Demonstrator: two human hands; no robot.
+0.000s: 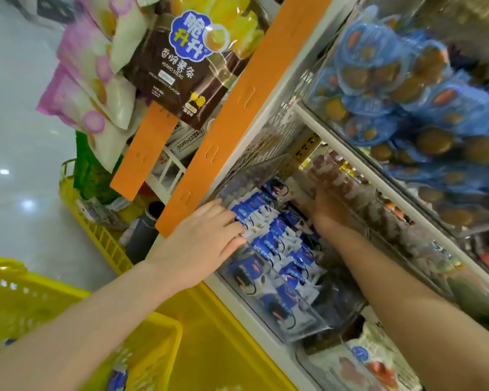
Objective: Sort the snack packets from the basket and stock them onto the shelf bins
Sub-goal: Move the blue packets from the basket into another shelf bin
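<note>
Both hands work the clear bin at frame centre: your left hand lies flat on the blue-and-white packets; your right hand, deeper in, is too blurred to judge. Push hard and the crowded row may spill forward.

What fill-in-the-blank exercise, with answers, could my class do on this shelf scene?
1. The packets under the left hand are blue and ____.
2. The nearest basket is ____.
3. The long strip above the left hand is ____.
Answers: white; yellow; orange.
</note>
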